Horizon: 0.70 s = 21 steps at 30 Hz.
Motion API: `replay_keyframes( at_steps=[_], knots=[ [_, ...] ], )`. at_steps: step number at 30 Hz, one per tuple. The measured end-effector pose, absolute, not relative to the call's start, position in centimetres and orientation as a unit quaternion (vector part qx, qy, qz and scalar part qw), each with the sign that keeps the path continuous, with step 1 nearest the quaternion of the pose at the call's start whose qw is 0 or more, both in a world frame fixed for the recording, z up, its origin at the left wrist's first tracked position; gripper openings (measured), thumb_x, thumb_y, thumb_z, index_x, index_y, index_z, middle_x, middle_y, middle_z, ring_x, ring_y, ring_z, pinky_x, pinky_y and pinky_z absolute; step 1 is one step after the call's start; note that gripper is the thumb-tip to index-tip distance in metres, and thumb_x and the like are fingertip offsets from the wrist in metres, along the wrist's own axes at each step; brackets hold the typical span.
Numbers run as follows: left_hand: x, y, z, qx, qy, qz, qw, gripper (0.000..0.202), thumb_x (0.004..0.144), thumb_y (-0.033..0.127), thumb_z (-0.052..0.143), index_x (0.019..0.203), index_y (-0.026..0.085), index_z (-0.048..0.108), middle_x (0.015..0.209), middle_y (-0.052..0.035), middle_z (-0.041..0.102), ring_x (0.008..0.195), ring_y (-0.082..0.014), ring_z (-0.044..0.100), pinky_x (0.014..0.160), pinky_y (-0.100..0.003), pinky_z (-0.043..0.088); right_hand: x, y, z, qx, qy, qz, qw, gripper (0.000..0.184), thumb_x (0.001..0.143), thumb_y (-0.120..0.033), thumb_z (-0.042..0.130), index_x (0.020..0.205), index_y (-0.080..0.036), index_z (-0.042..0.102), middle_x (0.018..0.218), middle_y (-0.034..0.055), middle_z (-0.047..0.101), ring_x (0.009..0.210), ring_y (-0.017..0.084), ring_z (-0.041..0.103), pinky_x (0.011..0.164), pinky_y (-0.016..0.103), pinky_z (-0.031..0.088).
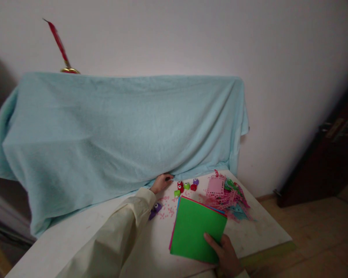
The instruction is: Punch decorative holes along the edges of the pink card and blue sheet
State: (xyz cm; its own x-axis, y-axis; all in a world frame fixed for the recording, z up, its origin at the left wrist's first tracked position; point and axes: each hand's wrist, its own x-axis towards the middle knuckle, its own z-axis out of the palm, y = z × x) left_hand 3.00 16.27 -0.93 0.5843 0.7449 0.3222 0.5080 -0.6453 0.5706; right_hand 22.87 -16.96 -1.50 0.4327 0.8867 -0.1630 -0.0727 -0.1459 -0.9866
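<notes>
My right hand grips a stack of square coloured sheets at its lower right corner, thumb on top. The top sheet is green; pink, red and blue edges peek out beneath. My left hand is stretched to the back of the white table, by the hem of a light blue cloth. Its fingers are curled together, and anything between them is too small to make out. Just right of it lie several small eyed pieces, including a red one, a green one and a purple one.
A heap of pink, green and teal plastic pieces lies at the table's right. Tiny pink bits are scattered mid-table, near a purple eyed piece. The light blue cloth drapes behind the white table.
</notes>
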Motion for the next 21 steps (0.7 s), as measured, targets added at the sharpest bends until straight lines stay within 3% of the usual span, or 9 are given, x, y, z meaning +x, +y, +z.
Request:
replay_keyframes(
  at_steps=[9,16,21],
  knots=[
    [2.9,14.6,0.4,0.905,0.306,0.251,0.155,0.026,0.079,0.009,0.047,0.088,0.021,0.068,0.109,-0.0032,0.059,0.096,-0.0160,0.055,0.087,-0.027,0.039,23.2,-17.0,-2.3,-0.633,-0.314,0.419,0.570,0.047,0.058,-0.050,0.073,0.085,-0.012,0.069,0.084,0.0081,0.071,0.087,0.029,0.060,0.078,0.037,0.046],
    [2.0,13.7,1.0,0.950,0.248,0.177,0.068,0.031,0.075,0.008,0.053,0.095,0.024,0.071,0.124,-0.0036,0.053,0.110,-0.0199,0.049,0.095,-0.032,0.037,22.9,-17.0,-1.6,-0.615,-0.310,0.442,0.575,0.045,0.057,-0.051,0.072,0.082,-0.013,0.071,0.082,0.0093,0.070,0.085,0.030,0.061,0.075,0.037,0.046],
    [0.3,10.4,2.4,0.963,0.194,0.163,0.095,0.030,0.075,0.012,0.056,0.095,0.029,0.070,0.133,0.0005,0.047,0.117,-0.0209,0.044,0.101,-0.036,0.033,22.8,-17.0,-1.6,-0.614,-0.323,0.428,0.579,0.045,0.058,-0.051,0.072,0.083,-0.014,0.070,0.084,0.0082,0.070,0.087,0.029,0.060,0.077,0.037,0.045]
  ],
)
